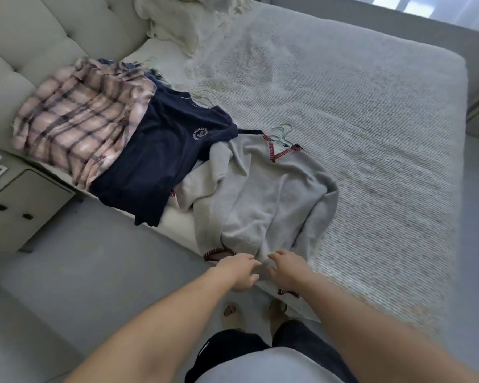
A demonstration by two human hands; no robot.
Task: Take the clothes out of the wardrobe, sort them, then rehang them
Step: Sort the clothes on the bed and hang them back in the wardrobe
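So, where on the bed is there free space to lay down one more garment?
The widest bare stretch of bedspread lies right of the grey sweater, out to the far edge of the bed. A smaller patch lies between the cream blanket and the navy T-shirt. The left edge is crowded: plaid shirt, T-shirt and sweater overlap.

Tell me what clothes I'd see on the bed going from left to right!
Plaid shirt → navy T-shirt → grey sweater, all lying on the bed.
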